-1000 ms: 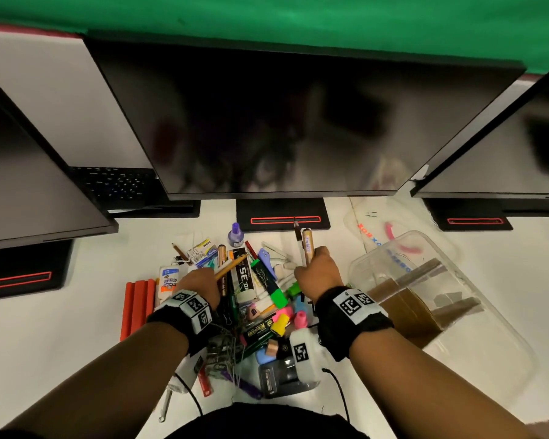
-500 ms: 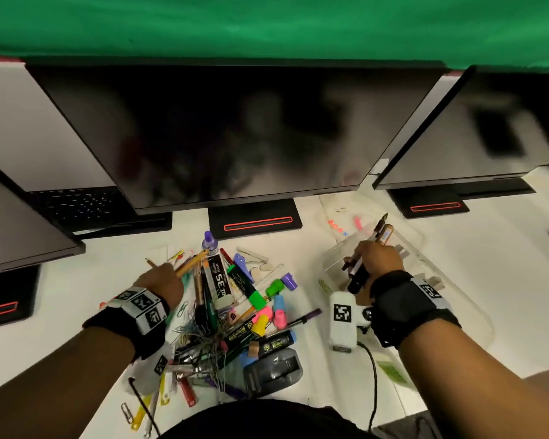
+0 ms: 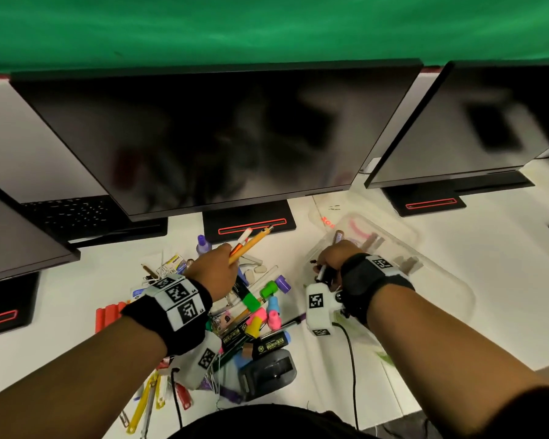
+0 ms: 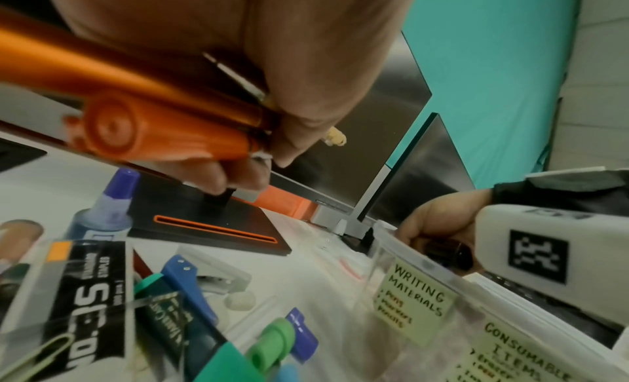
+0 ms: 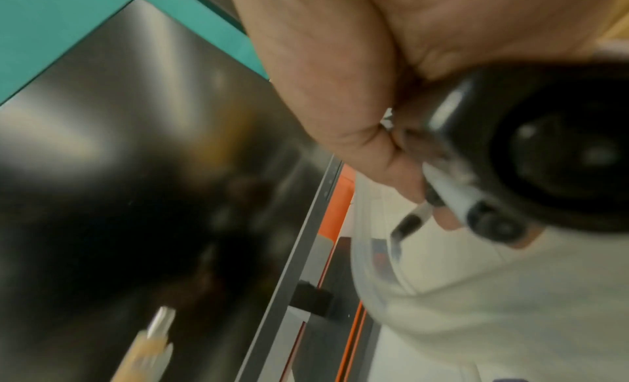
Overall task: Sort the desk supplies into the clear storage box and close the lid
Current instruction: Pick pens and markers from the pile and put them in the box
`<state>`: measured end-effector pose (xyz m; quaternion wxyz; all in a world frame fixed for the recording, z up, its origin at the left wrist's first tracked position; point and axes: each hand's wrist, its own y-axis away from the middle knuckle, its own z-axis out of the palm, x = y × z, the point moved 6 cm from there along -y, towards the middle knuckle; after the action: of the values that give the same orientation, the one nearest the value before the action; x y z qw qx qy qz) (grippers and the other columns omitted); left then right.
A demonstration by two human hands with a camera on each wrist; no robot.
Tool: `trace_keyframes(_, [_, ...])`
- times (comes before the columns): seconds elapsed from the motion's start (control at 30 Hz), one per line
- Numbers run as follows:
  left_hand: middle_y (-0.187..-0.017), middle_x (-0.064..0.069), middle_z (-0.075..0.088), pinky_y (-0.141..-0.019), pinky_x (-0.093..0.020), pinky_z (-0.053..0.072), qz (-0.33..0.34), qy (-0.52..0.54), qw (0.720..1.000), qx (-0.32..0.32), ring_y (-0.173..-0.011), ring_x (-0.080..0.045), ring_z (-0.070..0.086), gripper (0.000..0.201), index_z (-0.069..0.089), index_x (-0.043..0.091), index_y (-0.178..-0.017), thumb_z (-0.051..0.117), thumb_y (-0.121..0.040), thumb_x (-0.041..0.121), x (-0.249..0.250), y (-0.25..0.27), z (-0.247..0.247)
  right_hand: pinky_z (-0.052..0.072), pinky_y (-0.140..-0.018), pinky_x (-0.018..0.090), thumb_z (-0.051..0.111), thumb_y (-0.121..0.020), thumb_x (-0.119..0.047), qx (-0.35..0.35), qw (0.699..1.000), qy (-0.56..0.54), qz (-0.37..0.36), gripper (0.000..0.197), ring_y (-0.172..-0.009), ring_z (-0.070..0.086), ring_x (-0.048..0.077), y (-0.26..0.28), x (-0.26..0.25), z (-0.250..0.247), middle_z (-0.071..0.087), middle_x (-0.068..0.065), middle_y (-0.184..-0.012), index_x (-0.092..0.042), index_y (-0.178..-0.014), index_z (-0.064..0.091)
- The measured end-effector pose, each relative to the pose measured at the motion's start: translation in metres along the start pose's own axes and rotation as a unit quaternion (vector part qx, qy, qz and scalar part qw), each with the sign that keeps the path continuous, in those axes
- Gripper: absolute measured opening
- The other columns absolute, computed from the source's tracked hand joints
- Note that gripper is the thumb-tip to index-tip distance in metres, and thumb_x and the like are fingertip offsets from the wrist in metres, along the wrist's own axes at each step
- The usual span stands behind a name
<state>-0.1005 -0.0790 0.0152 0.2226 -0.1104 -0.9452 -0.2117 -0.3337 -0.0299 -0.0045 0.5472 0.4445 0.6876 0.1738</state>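
Note:
My left hand (image 3: pixel 217 267) grips an orange pen and a yellow pencil (image 3: pixel 251 244) above the pile of supplies (image 3: pixel 254 308); the left wrist view shows the orange pen (image 4: pixel 163 124) close up under my curled fingers. My right hand (image 3: pixel 332 259) holds a bundle of pens and a black marker (image 3: pixel 324 274) over the near left end of the clear storage box (image 3: pixel 438 280). In the right wrist view the black marker (image 5: pixel 544 145) fills the palm. The box carries labels reading "Writing Materials" (image 4: pixel 417 299) and "Consumable Items".
Three dark monitors (image 3: pixel 222 137) stand behind on black bases (image 3: pixel 251 223). The clear lid (image 3: pixel 330 213) lies behind the box. Red sticks (image 3: pixel 108 315), a blue stapler (image 4: pixel 190 280), a glue bottle (image 3: pixel 203 245), a staples box (image 4: pixel 92 293) and a grey tape dispenser (image 3: pixel 270 372) surround the pile.
My right hand carried its pens from the pile rightward and down to the box. My left hand rose from the pile with the orange pen and pencil, moving right.

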Motion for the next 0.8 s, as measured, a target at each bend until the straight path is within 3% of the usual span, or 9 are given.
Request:
trace_keyframes(0.03, [-0.068,0.001,0.044,-0.071,-0.033,0.045,0.003,0.013,1.000,-0.001,-0.075,-0.028,0.055,0.013,0.044,0.013,-0.090,0.040,-0.097,0.023,0.003,0.001,0.000,0.049,-0.045,0.025,0.046,-0.093,0.002,-0.011,1.000,0.019,0.000,0.020,-0.051,0.058,0.017,0.004,-0.003,0.008,0.060,0.009,-0.065,-0.006,-0.074,0.046])
trace_keyframes(0.1, [-0.066,0.001,0.043,-0.064,-0.029,0.040,0.005,0.028,1.000,0.004,-0.068,-0.025,0.050,0.014,0.043,0.013,-0.087,0.041,-0.097,0.022,0.005,0.005,-0.001,0.046,-0.037,0.015,0.050,-0.091,-0.002,-0.016,0.996,0.082,-0.039,0.018,-0.055,0.059,0.014,0.009,-0.011,0.022,0.059,0.010,-0.082,-0.010,-0.075,0.051])
trace_keyframes(0.23, [-0.066,0.000,0.043,-0.054,-0.025,0.035,0.007,0.042,0.999,0.000,-0.063,-0.022,0.048,0.014,0.046,0.010,-0.090,0.042,-0.097,0.021,0.007,0.007,-0.005,0.047,-0.060,0.018,0.054,-0.090,-0.011,-0.021,0.974,0.215,-0.066,0.019,-0.102,0.063,0.026,0.016,-0.018,0.043,0.067,0.012,-0.111,-0.001,-0.094,0.070])
trace_keyframes(0.33, [-0.069,-0.002,0.048,-0.054,-0.026,0.037,0.002,0.065,0.998,-0.008,-0.062,-0.019,0.050,0.015,0.049,0.012,-0.090,0.044,-0.096,0.025,0.012,0.006,-0.008,0.050,-0.067,0.020,0.052,-0.092,-0.011,0.000,0.972,0.222,-0.076,0.027,-0.105,0.061,0.026,0.010,-0.021,0.040,0.064,0.011,-0.111,0.002,-0.111,0.065])
trace_keyframes(0.4, [-0.075,-0.006,0.056,-0.055,-0.026,0.040,0.003,0.082,0.997,-0.010,-0.063,-0.019,0.054,0.015,0.052,0.013,-0.092,0.046,-0.094,0.027,0.023,0.006,-0.010,0.048,-0.088,0.028,0.053,-0.090,-0.010,0.028,0.971,0.217,-0.091,0.039,-0.115,0.056,0.030,0.009,-0.023,0.034,0.058,0.017,-0.124,0.005,-0.126,0.053])
trace_keyframes(0.47, [-0.078,-0.007,0.062,-0.058,-0.028,0.047,0.006,0.123,0.992,-0.018,-0.062,-0.019,0.058,0.014,0.054,0.013,-0.094,0.050,-0.092,0.026,0.038,0.004,-0.008,0.044,-0.091,0.028,0.052,-0.090,-0.009,0.032,0.978,0.184,-0.096,0.038,-0.120,0.053,0.032,0.014,-0.027,0.028,0.055,0.020,-0.129,0.006,-0.126,0.052])
trace_keyframes(0.6, [-0.078,-0.011,0.066,-0.060,-0.034,0.053,0.008,0.184,0.982,-0.032,-0.058,-0.026,0.059,0.014,0.046,0.020,-0.074,0.054,-0.084,0.015,0.068,-0.003,0.001,0.038,-0.103,0.028,0.046,-0.096,-0.016,0.049,0.977,0.165,-0.125,0.036,-0.126,0.048,0.030,0.032,-0.033,0.009,0.054,0.017,-0.133,0.000,-0.128,0.055])
trace_keyframes(0.67, [-0.078,-0.011,0.065,-0.051,-0.028,0.048,0.008,0.205,0.977,-0.053,-0.055,-0.024,0.057,0.011,0.048,0.018,-0.076,0.054,-0.082,0.010,0.084,-0.008,0.011,0.041,-0.106,0.035,0.049,-0.093,-0.007,0.020,0.982,0.117,-0.146,0.031,-0.123,0.051,0.031,0.037,-0.029,0.004,0.058,0.016,-0.127,-0.002,-0.121,0.060])
trace_keyframes(0.8, [-0.068,-0.009,0.056,-0.052,-0.033,0.050,-0.008,0.282,0.954,-0.100,-0.062,-0.026,0.056,0.008,0.048,0.011,-0.084,0.047,-0.088,0.004,0.113,-0.021,0.040,0.053,-0.086,0.042,0.054,-0.082,0.002,0.041,0.979,0.018,-0.198,0.022,-0.086,0.062,0.027,0.038,-0.016,-0.021,0.064,0.007,-0.083,-0.018,-0.076,0.062])
